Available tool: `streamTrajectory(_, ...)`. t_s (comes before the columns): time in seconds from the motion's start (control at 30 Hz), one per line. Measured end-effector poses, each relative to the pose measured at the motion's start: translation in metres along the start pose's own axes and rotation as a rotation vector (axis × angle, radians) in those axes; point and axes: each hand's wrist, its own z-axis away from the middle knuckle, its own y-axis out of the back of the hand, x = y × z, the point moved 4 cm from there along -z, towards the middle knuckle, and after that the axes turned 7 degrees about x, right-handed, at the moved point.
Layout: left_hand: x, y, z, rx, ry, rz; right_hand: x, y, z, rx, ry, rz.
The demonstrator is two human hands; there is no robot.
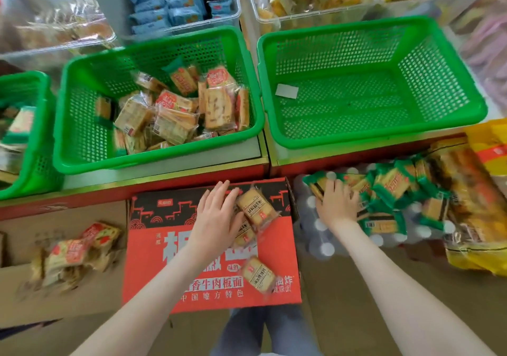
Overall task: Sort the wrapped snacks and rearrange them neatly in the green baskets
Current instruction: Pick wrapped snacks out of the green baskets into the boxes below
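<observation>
My left hand (216,215) lies flat with straight fingers on a clear-wrapped biscuit pack (256,208) on a red carton (153,259). Another clear-wrapped pack (258,273) lies nearer me on the carton. My right hand (336,203) curls its fingers over a green-wrapped snack (319,186) at the left end of a green-wrapped pile (389,188). The middle green basket (153,160) holds several mixed snacks (175,114). The right green basket (370,136) holds only a white slip (286,91).
A third green basket (41,136) with snacks is cut off at the left. Red-wrapped snacks (74,251) lie on a cardboard box at lower left. The green pile sits on a bottle pack (321,245). A yellow bag (480,218) lies right. Clear bins (178,4) stand behind.
</observation>
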Motion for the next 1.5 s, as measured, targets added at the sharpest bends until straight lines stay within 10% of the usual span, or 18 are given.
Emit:
streamTrajectory(0.53,-0.073,0.089,-0.017,0.22,0.216,-0.053,-0.169,0.133,0.011,0.389,0.743,-0.548)
streamTrajectory(0.77,-0.125,0.112,-0.081,0.234,-0.069,-0.163,-0.248,0.145,-0.051,0.168,0.461,-0.295)
streamTrajectory(1.07,-0.153,0.092,-0.154,-0.219,-0.482,-0.412,-0.279,0.114,-0.092,-0.091,0.194,-0.223)
streamTrajectory(1.5,-0.16,0.102,-0.152,0.053,-0.503,-0.557,-0.275,0.146,-0.054,0.286,0.198,-0.42)
